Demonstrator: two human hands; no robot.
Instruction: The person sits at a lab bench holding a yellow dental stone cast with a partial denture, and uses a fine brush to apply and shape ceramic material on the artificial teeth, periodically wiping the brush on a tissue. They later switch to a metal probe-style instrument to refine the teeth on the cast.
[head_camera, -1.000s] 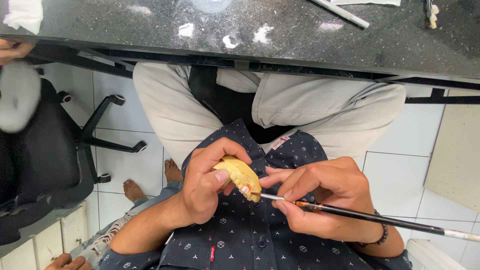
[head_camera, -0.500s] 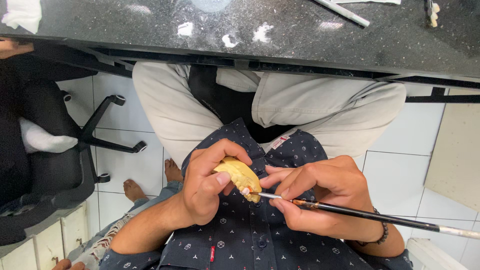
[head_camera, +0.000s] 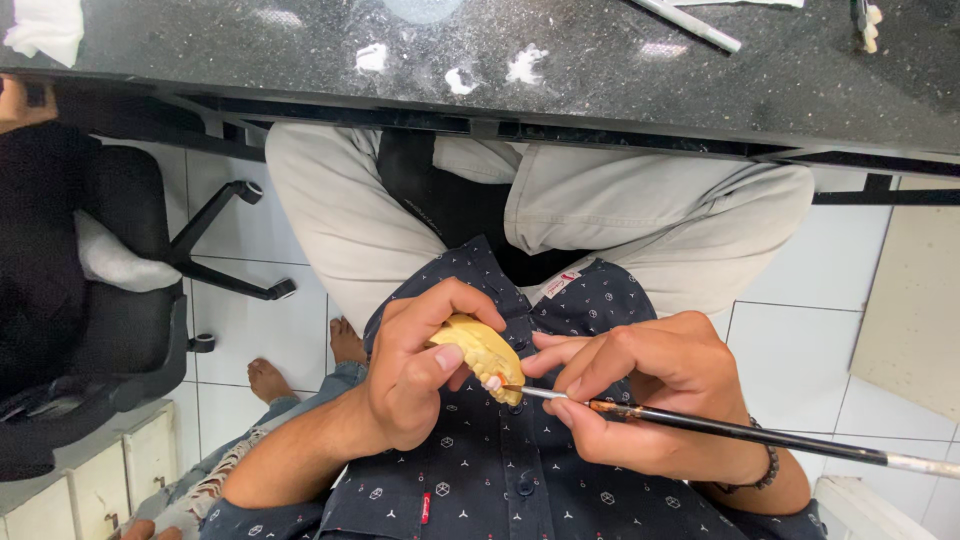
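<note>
Two hands: left hand grips yellow dental cast; right hand holds brush

tooth model in left hand, brush to its right

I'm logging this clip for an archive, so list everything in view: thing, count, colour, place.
dental cast: one, yellow, held over the lap
paintbrush: one, dark handle with metal ferrule, tip at the cast's teeth
countertop: one, black speckled, across the top, with white smears
white cloth: one, counter's left corner
office chair: one, black, left
floor tiles: white, below
bare feet: two, another person's, lower left
left hand: grips the cast
right hand: fingers pinch the paintbrush
</note>
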